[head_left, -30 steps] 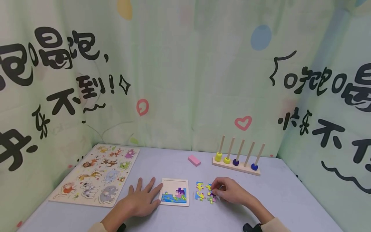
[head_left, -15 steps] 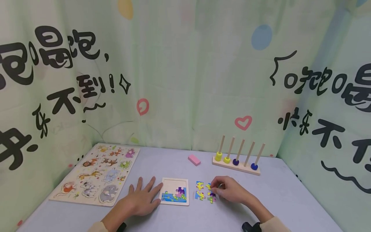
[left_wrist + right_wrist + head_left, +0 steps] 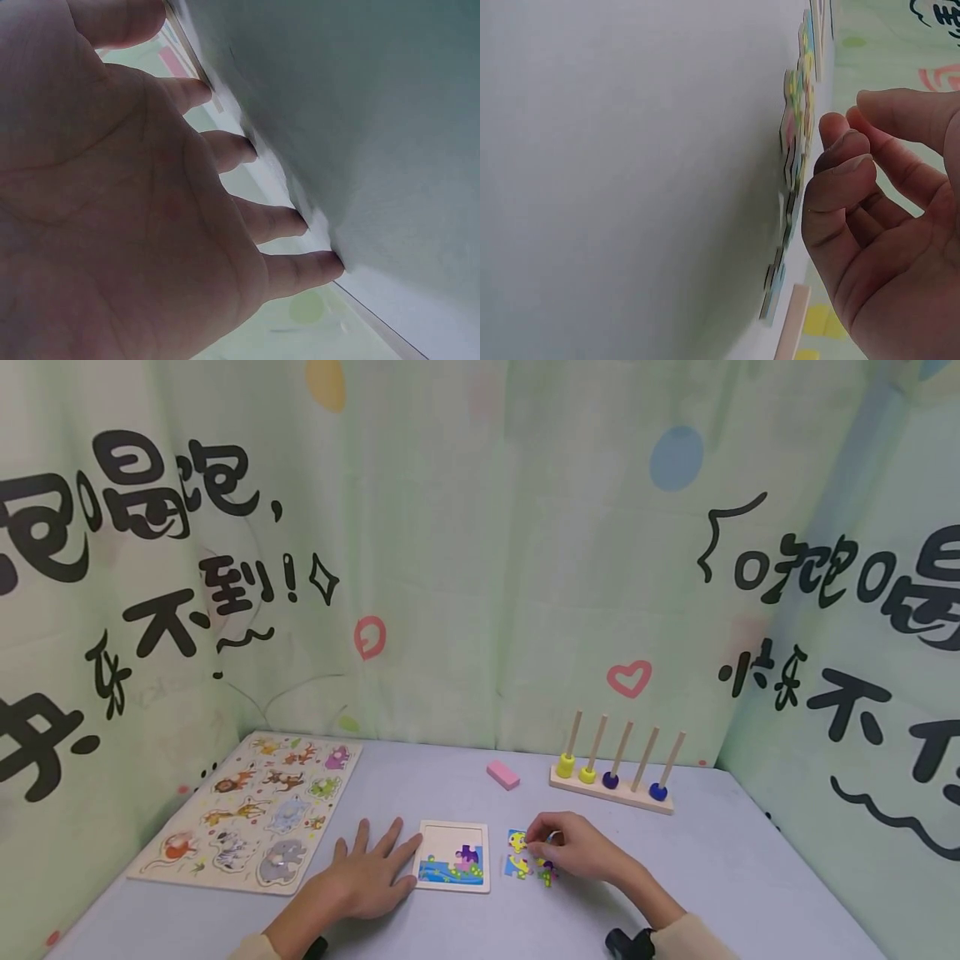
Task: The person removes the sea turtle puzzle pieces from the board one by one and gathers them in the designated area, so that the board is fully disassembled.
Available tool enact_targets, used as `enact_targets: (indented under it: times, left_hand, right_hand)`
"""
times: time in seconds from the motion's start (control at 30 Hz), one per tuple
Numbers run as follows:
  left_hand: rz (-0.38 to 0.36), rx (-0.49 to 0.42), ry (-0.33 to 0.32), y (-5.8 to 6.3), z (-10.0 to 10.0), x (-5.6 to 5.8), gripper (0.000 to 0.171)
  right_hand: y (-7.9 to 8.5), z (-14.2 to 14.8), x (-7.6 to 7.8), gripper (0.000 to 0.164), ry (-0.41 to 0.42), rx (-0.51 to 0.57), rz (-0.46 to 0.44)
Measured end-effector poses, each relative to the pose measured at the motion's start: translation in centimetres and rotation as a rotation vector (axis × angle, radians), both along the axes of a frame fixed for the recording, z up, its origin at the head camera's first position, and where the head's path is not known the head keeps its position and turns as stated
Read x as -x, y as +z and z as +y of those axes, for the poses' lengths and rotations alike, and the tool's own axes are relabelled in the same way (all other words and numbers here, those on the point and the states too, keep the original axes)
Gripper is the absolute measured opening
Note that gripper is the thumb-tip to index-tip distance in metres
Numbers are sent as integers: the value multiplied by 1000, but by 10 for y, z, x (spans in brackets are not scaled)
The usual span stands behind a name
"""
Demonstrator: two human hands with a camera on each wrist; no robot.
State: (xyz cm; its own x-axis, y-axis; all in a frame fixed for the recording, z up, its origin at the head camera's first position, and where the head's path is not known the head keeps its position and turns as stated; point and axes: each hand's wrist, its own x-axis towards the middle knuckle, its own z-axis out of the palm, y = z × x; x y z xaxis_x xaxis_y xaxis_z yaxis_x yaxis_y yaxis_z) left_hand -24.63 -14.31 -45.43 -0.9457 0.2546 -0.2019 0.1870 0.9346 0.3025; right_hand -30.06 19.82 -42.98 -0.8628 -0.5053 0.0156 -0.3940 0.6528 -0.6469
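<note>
My left hand point(image 3: 371, 877) lies with spread fingers on the table, its thumb and index fingertip right at the left edge of a small wooden puzzle frame point(image 3: 453, 890). In that frame, several pieces form a blue-and-purple picture point(image 3: 450, 870) along the bottom and right side. My right hand point(image 3: 573, 847) is over the loose jigsaw pieces, fingers loosely bent, with no piece showing between thumb and fingers in the right wrist view. To the left of its fingertips are a yellow-and-blue piece point(image 3: 517, 838) and another below it point(image 3: 516, 867). A green-and-purple piece point(image 3: 546, 875) peeks out below the fingers.
A large wooden animal puzzle board point(image 3: 247, 814) occupies the table's left side. A pink block point(image 3: 502, 775) sits behind the small frame. To the back right stands a wooden peg stand point(image 3: 611, 789) with yellow and blue beads. Printed curtains point(image 3: 480, 568) surround the table.
My right hand has shifted a little left over the loose pieces, its fingertips now near the yellow-and-blue piece. The left hand stays in place.
</note>
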Motion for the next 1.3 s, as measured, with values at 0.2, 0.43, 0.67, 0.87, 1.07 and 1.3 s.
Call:
enact_targets:
  times: [0.2,0.43,0.67,0.87,1.07,1.3]
  left_hand:
    - [-8,-2,7,15,3,-7,63]
    - [-23,5,9,13,3,-6,63]
    - [-11,10,12,3,3,-2,63]
    - [-1,13,14,3,3,-2,63]
    - [-2,15,16,15,4,-8,63]
    - [-6,6,4,10,3,-4,64]
  right_hand:
    - [-1,-13,4,8,30,25,-22]
    - [-1,-34,5,10,57,20,-31]
    - [0,-51,5,10,87,8,-25]
    - [1,-62,7,12,118,-4,-24]
    - [0,-68,11,16,129,-18,-45]
    - [2,-76,13,24,146,-68,-59]
